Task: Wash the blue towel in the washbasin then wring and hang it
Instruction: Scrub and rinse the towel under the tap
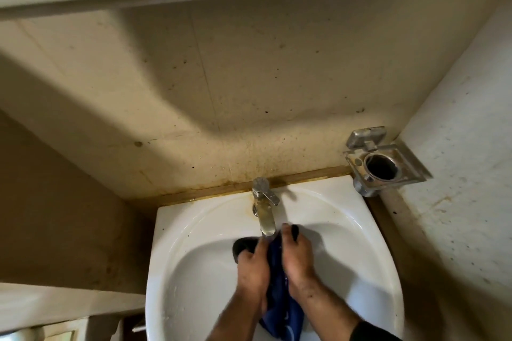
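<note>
- Stage: the wash step is in hand. The blue towel [277, 293] sits inside the washbasin [346, 257], bunched into a narrow vertical roll between the two hands, directly below the spout of the tap [264, 210].
- Left hand [253, 268]: pressed against the left side of the towel, fingers bent around the cloth, gripping it. A dark fold of cloth shows just past its fingertips, toward the basin's left wall.
- Right hand [297, 255]: pressed against the right side of the towel, fingers extended toward the tap and lying along the cloth; the thumb side is hidden, so a full grip cannot be confirmed, though the hand appears to clamp the towel against the left hand.
- Water: whether the tap is running cannot be told; no clear stream is visible. The towel looks dark and wet.
- Position: the towel's lower end trails toward the near edge of the washbasin, below the wrists.
- Judged done: the towel is in the basin and apparently wetted.
- Judged remaining: finish rubbing or rinsing, wring, and hang. No rail or hook is in view; an empty metal holder [382, 166] is fixed at the far right corner of the basin.
</note>
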